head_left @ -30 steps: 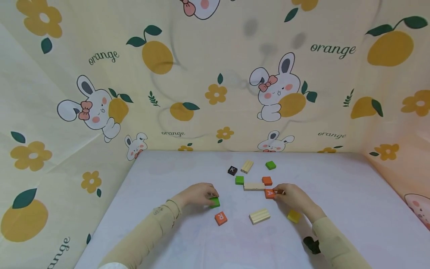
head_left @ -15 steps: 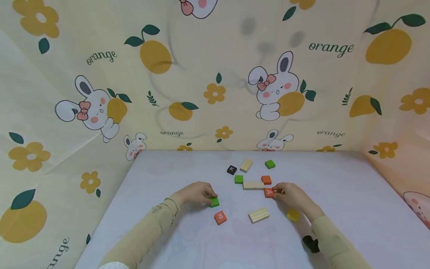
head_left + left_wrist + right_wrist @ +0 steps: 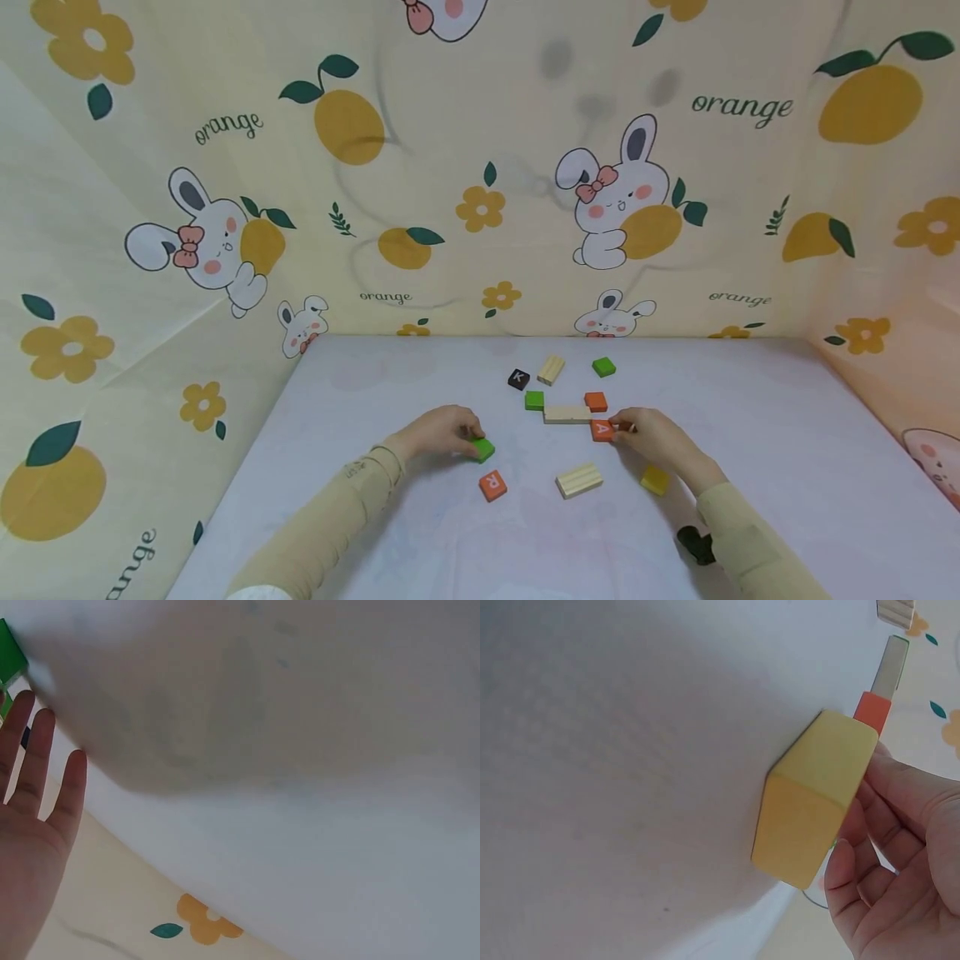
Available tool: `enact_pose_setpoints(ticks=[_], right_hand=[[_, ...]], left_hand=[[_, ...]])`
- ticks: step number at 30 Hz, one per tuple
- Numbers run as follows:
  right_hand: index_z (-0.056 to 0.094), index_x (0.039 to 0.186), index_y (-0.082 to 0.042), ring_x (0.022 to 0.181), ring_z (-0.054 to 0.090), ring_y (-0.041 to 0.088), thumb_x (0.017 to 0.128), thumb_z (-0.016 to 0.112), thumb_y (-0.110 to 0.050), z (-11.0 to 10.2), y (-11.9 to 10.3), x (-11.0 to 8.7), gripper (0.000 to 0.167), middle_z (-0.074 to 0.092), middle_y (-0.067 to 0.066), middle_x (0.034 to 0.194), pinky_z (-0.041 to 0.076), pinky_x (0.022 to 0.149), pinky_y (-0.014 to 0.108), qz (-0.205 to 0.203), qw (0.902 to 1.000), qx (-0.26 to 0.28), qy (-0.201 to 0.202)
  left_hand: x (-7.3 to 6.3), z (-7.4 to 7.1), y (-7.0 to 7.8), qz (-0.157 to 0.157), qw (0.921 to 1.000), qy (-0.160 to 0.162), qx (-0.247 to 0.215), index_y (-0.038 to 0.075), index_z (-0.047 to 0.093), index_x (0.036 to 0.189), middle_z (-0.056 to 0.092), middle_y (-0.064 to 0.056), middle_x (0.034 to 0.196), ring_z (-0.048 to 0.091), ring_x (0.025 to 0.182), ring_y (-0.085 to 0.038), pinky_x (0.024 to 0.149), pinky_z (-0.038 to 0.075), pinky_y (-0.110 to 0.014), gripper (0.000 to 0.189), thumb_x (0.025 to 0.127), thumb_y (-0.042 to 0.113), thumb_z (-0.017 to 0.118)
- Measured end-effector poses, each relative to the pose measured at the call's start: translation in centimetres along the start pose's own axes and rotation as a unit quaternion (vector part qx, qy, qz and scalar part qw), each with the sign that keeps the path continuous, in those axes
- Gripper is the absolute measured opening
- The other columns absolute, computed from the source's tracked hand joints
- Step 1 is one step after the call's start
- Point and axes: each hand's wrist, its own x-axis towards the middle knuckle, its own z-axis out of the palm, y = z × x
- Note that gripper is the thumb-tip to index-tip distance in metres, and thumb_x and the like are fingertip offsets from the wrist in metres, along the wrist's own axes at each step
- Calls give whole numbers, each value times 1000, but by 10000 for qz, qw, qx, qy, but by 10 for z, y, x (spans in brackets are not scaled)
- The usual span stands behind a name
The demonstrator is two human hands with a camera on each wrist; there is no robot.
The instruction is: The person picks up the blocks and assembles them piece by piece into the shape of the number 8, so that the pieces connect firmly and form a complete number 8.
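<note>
On the table [image 3: 420,533], the left hand [image 3: 442,430] pinches a green block [image 3: 485,450], the right hand [image 3: 654,435] an orange A block [image 3: 602,431] by a plank [image 3: 566,415] (arranging seems partway). Other blocks [image 3: 492,486] lie scattered.

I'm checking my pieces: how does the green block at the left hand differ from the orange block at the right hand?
The orange block shows a white A; the green block shows no visible letter. The orange block sits by the pale plank, the green block apart from other blocks. Shared: the left hand pinches the green block, the right hand the orange block.
</note>
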Motion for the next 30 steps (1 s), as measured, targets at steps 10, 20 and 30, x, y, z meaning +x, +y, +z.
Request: enact_pose_setpoints(ticks=[10, 20, 30], right_hand=[[67, 109, -9, 85, 52, 18, 84, 67, -19, 1, 2, 1, 26, 64, 3, 97, 49, 83, 42, 51, 10000, 14, -30], [66, 111, -7, 87, 52, 18, 84, 67, -19, 0, 0, -1, 29, 65, 4, 99, 49, 85, 43, 102, 9999, 30, -71], [65, 112, -8, 89, 54, 18, 85, 66, -19, 1, 2, 0, 29, 66, 5, 103, 48, 87, 45, 66, 9999, 74, -29]], left_hand=[[8, 9, 11, -180, 9988, 435, 117, 16, 68, 94, 65, 7, 88, 57, 82, -7, 77, 46, -20, 25, 77, 33, 74], [24, 18, 29, -291, 9946, 860, 495, 15, 69, 90, 65, 7, 82, 54, 72, -2, 69, 45, -17, 25, 77, 36, 74], [38, 29, 46, -318, 9874, 1233, 940, 14, 69, 86, 62, 7, 77, 50, 66, -2, 63, 44, -16, 26, 77, 38, 72]])
